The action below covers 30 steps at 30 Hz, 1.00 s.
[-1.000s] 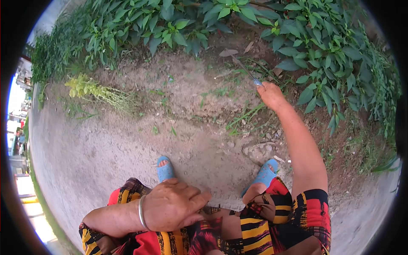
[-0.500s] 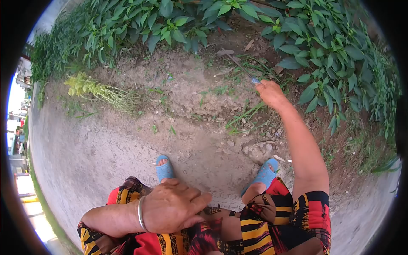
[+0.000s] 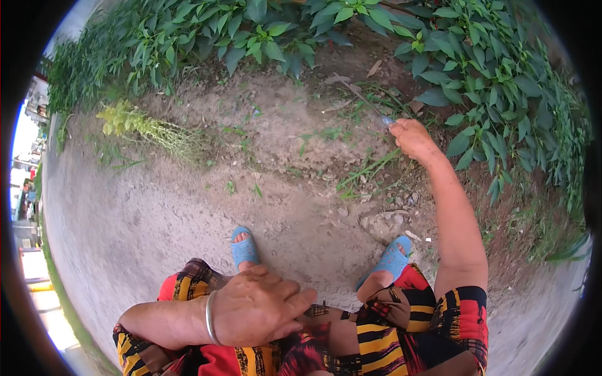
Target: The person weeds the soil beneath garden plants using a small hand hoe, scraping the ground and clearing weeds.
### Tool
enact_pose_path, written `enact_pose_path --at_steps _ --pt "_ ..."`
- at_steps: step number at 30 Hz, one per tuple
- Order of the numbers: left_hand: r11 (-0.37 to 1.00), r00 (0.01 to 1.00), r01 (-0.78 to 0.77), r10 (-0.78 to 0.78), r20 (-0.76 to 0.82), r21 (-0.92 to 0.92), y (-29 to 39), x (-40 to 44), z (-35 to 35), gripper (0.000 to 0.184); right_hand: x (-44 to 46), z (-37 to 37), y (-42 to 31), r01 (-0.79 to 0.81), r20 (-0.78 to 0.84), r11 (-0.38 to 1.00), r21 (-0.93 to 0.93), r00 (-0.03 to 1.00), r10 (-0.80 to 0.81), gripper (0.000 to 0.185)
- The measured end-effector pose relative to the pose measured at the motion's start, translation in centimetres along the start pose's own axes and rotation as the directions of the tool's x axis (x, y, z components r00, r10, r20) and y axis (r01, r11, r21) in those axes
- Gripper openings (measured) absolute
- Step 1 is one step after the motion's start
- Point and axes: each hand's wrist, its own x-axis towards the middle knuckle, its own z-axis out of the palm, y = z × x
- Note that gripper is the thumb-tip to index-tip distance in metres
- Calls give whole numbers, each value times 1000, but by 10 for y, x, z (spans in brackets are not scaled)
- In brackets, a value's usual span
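At the upper right, my right hand (image 3: 414, 140) is closed round the blue handle of a small hand tool (image 3: 369, 104). Its thin shaft points up and left, and its flat head lies at the soil beside green weeds. My left hand (image 3: 256, 307), with a silver bangle (image 3: 211, 318) at the wrist, rests over my lap near the left knee. Its fingers are curled together, and whatever may be inside them is hidden. Long grass blades (image 3: 370, 172) lie on the ground just below my right hand.
Leafy green plants (image 3: 489, 81) line the top and right. A pulled-up yellow-green plant (image 3: 157, 133) lies on the bare soil at the left. Two blue slippers (image 3: 244, 249) are on my feet. Small stones (image 3: 401, 216) lie near the right foot.
My right hand and the tool have shifted slightly right and down since half a second ago. A second ago the tool head showed more broadly. My left hand has barely moved.
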Motion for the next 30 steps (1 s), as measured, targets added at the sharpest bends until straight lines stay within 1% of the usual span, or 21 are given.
enact_pose_path --at_steps 1,2,4,5,7,8,10,11,13,15,17,19,20,22,23,25,26,28,29,30 --pt "1000 1000 1 -1 0 -3 0 0 1 43 1 -2 1 3 -39 1000 -13 999 -4 44" --pt "1000 1000 -3 3 -3 -16 0 0 0 42 3 -1 -1 3 -37 1000 -13 999 -3 44" --pt "1000 1000 -7 6 -6 -28 1 1 0 42 10 1 -12 64 -157 987 -147 984 -87 43" --pt "1000 1000 0 0 -3 -24 1 1 0 42 16 7 -15 65 -158 987 -146 984 -88 43" --pt "1000 1000 8 -8 -1 -20 0 2 -1 41 28 21 -20 12 -95 1000 -13 995 -13 44" --pt "1000 1000 14 -14 1 -22 0 2 -1 41 27 24 -16 13 -93 1000 -13 996 -14 44" --pt "999 1000 20 -20 1 -27 -1 1 -2 41 15 27 -15 74 -171 988 -137 981 -97 47" --pt "999 1000 17 -17 7 -30 -1 1 -2 41 13 21 -16 74 -169 987 -141 981 -98 47" --pt "999 1000 14 -14 11 -32 -2 -1 -2 42 8 3 -18 -36 -14 998 44 999 36 50" --pt "996 999 17 -13 36 -93 -3 -3 -2 49 11 -1 -19 -27 -19 999 44 999 28 50" --pt "995 999 20 -17 34 -94 -6 -6 -1 49 13 -1 -20 -16 -20 999 40 1000 17 50" --pt "995 999 24 -21 31 -97 -7 -9 -1 50 13 -3 -21 10 -37 995 -101 999 -14 44" --pt "994 999 29 -26 33 -105 -8 -10 -4 50 10 -8 -20 12 -36 994 -104 999 -16 44" --pt "993 999 32 -29 33 -117 -10 -13 -7 50 -5 -23 -18 -81 107 994 76 992 73 35" --pt "991 999 31 -27 33 -127 -12 -14 -7 50 -9 -31 -16 -80 107 994 68 992 73 35" --pt "989 999 25 -20 36 -143 -11 -16 -6 50 -16 -41 -8 -160 143 954 254 982 127 21" --pt "992 999 15 -11 38 -126 -10 -16 -7 50 -18 -40 -7 -165 141 953 253 981 133 21" --pt "994 999 2 1 36 -107 -10 -16 -7 50 -18 -36 -10 -190 62 913 361 982 179 21" --pt "994 999 -3 7 38 -110 -10 -15 -7 50 -13 -32 -8 -191 60 913 360 982 181 21" --pt "994 999 -7 12 41 -113 -9 -14 -6 50 -3 -25 -4 -99 -22 972 215 994 106 26"
